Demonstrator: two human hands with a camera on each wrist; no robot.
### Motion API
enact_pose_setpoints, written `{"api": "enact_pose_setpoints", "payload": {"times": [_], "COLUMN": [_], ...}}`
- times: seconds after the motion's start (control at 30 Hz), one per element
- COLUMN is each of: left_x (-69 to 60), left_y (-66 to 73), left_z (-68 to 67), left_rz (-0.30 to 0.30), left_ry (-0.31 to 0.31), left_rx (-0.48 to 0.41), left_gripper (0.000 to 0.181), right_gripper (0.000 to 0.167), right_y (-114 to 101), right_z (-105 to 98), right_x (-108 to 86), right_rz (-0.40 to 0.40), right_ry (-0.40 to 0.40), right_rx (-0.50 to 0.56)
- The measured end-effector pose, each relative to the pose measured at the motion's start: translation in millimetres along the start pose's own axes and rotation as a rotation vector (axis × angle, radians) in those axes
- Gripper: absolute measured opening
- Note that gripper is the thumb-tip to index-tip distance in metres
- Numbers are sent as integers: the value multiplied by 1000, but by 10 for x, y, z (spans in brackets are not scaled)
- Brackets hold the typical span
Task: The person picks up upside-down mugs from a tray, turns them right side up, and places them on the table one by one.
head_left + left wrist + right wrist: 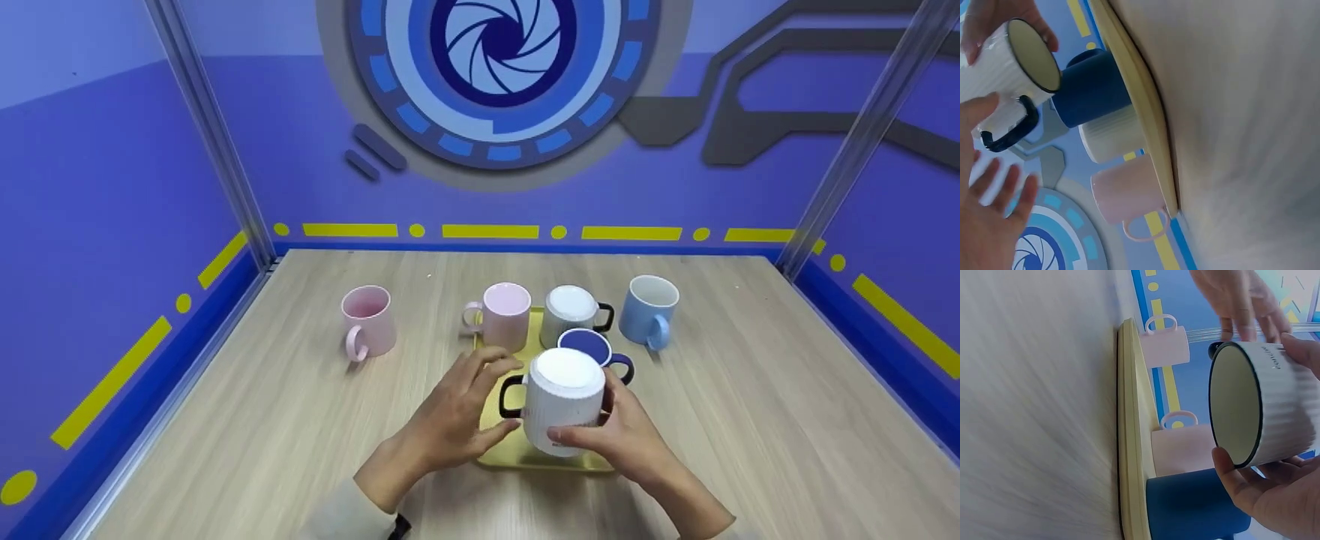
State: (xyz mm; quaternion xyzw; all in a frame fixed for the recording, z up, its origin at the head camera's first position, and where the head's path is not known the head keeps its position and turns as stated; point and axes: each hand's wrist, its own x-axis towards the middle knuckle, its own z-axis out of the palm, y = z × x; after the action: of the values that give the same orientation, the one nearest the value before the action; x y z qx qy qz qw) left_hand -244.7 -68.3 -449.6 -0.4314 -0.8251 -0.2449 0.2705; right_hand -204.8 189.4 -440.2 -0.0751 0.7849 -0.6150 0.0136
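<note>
A white ribbed mug (pixel 562 409) with a black handle is held upside down above the yellow tray (pixel 502 459), its dark-rimmed mouth facing down. My right hand (pixel 634 442) grips its right side, thumb across the front; the right wrist view shows fingers around the mug (pixel 1283 410). My left hand (pixel 461 409) is beside the black handle, fingers spread and slightly bent, with a gap to the mug in the left wrist view. Behind the held mug, a dark blue mug (pixel 585 345) stands upright on the tray.
At the tray's back are a pink mug (pixel 506 319) and another white mug (pixel 566 322) with a black handle, both bottom up. A pink mug (pixel 369 322) stands upright on the table at left, a light blue mug (pixel 649 311) at right. Walls enclose the table's back and sides.
</note>
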Motion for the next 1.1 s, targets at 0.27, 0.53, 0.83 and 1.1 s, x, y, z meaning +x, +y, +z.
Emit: {"api": "enact_pose_setpoints", "payload": {"times": [0.27,0.53,0.83,1.1], "left_x": [-24,-36,-23,-51], "left_y": [-24,-30,-51,-73], "left_z": [-36,-19,-11,-41], "left_rz": [257,248,305,322], "left_ry": [-5,-86,-40,-71], "left_rx": [231,300,271,254], "left_gripper": [63,47,12,20], "right_gripper": [80,69,65,71], "right_y": [-31,-31,-44,-58], "right_z": [-5,7,1,-30], "right_x": [15,22,33,27], "right_rz": [54,60,79,112], "right_ry": [29,53,7,-52], "right_rx": [-2,42,75,104]}}
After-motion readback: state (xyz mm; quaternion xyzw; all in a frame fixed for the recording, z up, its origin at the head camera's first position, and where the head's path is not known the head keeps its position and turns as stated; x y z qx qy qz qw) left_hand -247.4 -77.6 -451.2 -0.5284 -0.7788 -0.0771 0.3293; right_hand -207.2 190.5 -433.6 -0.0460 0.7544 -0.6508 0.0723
